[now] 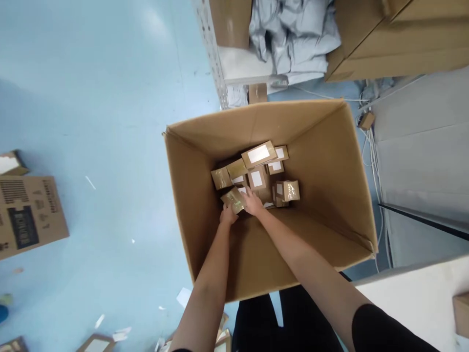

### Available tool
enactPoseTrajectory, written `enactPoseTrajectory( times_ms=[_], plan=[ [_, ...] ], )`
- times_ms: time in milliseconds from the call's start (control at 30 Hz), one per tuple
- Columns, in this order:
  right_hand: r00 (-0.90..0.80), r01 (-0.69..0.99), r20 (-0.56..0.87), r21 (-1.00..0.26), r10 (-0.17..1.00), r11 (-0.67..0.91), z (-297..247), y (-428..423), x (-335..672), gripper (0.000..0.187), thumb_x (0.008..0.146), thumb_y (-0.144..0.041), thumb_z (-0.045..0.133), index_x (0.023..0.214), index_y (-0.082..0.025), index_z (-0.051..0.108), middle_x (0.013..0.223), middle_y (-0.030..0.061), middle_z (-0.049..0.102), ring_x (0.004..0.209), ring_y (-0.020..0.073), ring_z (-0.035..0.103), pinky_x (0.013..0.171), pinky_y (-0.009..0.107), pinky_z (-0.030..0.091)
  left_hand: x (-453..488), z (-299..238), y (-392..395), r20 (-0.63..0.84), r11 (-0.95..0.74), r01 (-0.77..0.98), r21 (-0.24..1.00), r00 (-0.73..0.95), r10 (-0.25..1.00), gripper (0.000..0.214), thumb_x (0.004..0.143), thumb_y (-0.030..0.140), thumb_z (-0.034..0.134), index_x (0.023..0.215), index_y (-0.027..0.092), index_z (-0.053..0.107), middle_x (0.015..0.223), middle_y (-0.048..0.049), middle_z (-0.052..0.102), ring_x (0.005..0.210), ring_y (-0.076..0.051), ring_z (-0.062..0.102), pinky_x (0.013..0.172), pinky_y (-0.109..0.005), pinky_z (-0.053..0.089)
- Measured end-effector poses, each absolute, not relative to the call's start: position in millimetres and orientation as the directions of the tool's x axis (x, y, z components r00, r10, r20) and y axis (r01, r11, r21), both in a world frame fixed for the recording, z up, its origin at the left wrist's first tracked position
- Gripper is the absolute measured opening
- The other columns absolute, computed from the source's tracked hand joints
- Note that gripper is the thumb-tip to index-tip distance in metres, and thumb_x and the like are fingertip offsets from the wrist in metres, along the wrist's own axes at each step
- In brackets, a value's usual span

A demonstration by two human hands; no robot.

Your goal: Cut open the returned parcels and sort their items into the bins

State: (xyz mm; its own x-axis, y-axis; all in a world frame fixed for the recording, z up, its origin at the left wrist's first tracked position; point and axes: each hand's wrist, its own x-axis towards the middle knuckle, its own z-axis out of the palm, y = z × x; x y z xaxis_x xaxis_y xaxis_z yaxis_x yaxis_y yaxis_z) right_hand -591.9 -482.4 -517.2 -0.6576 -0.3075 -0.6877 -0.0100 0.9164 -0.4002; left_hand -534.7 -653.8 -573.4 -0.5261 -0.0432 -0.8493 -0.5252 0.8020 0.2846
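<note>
A large open cardboard box point(330, 161) stands on the blue floor with several small taped brown parcels with white labels point(258, 155) lying at its bottom. Both my arms reach deep into it. My left hand point(227, 215) and my right hand point(252, 202) are both closed on one small taped parcel point(233, 199) at the near left of the pile, the left hand at its near edge, the right hand at its right side.
A flattened printed carton point(29, 212) lies on the floor at the left. Grey padded bags point(293, 39) and big cartons point(395, 44) stand behind the box. Cables point(370, 142) run along a white table at the right. Paper scraps litter the floor near my legs.
</note>
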Motion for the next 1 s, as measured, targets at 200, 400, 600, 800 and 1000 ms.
enactPoseTrajectory(
  times_ms=[200, 400, 600, 800, 1000],
  plan=[
    [-0.647, -0.062, -0.674, -0.420, -0.357, 0.906, -620.6, -498.5, -597.9, 0.091, 0.083, -0.016, 0.080, 0.163, -0.024, 0.038, 0.176, 0.0174, 0.015, 0.152, 0.0383, 0.037, 0.115, 0.051, 0.047, -555.8, -674.5, -658.2, -0.803, 0.763, -0.600, 0.239, -0.565, -0.192, 0.110, 0.071, 0.028, 0.089, 0.165, 0.029, 0.032, 0.176, -0.0215, 0.016, 0.146, -0.046, 0.049, 0.112, -0.056, 0.050],
    [-0.626, -0.156, -0.601, -0.527, -0.497, 0.835, -679.8, -495.2, -608.7, 0.095, 0.080, -0.009, 0.077, 0.164, -0.024, 0.036, 0.178, 0.0162, 0.007, 0.149, 0.0351, 0.043, 0.121, 0.049, 0.039, -548.9, -706.3, -645.0, -0.783, 0.735, -0.591, 0.331, -0.607, -0.135, 0.086, 0.088, 0.023, 0.071, 0.165, 0.033, 0.033, 0.177, -0.0135, 0.018, 0.134, -0.035, 0.063, 0.110, -0.046, 0.052],
    [-0.532, -0.137, -0.707, -0.472, -0.466, 0.871, -685.6, -491.8, -604.2, 0.089, 0.079, 0.000, 0.074, 0.159, -0.022, 0.041, 0.170, 0.0189, 0.030, 0.131, 0.0305, 0.062, 0.112, 0.042, 0.048, -544.1, -697.0, -639.1, -0.749, 0.750, -0.535, 0.389, -0.658, -0.081, 0.084, 0.084, 0.017, 0.074, 0.161, 0.029, 0.042, 0.168, -0.0155, 0.036, 0.133, -0.034, 0.064, 0.112, -0.044, 0.052],
    [-0.606, -0.096, -0.715, -0.369, -0.348, 0.924, -639.5, -469.9, -589.8, 0.075, 0.084, 0.004, 0.061, 0.153, -0.023, 0.049, 0.162, 0.0173, 0.041, 0.125, 0.0290, 0.066, 0.107, 0.040, 0.052, -531.6, -660.7, -611.0, -0.714, 0.731, -0.511, 0.452, -0.699, -0.047, 0.082, 0.084, 0.006, 0.065, 0.160, 0.029, 0.043, 0.167, -0.0136, 0.038, 0.138, -0.033, 0.059, 0.114, -0.044, 0.051],
    [-0.664, -0.066, -0.684, -0.349, -0.302, 0.935, -552.0, -433.6, -593.3, 0.074, 0.084, 0.000, 0.065, 0.152, -0.025, 0.050, 0.166, 0.0170, 0.037, 0.126, 0.0303, 0.066, 0.110, 0.041, 0.050, -543.2, -581.6, -584.3, -0.652, 0.714, -0.428, 0.554, -0.756, 0.052, 0.088, 0.080, 0.002, 0.065, 0.161, 0.028, 0.042, 0.169, -0.0152, 0.035, 0.142, -0.034, 0.056, 0.115, -0.045, 0.050]
  ],
)
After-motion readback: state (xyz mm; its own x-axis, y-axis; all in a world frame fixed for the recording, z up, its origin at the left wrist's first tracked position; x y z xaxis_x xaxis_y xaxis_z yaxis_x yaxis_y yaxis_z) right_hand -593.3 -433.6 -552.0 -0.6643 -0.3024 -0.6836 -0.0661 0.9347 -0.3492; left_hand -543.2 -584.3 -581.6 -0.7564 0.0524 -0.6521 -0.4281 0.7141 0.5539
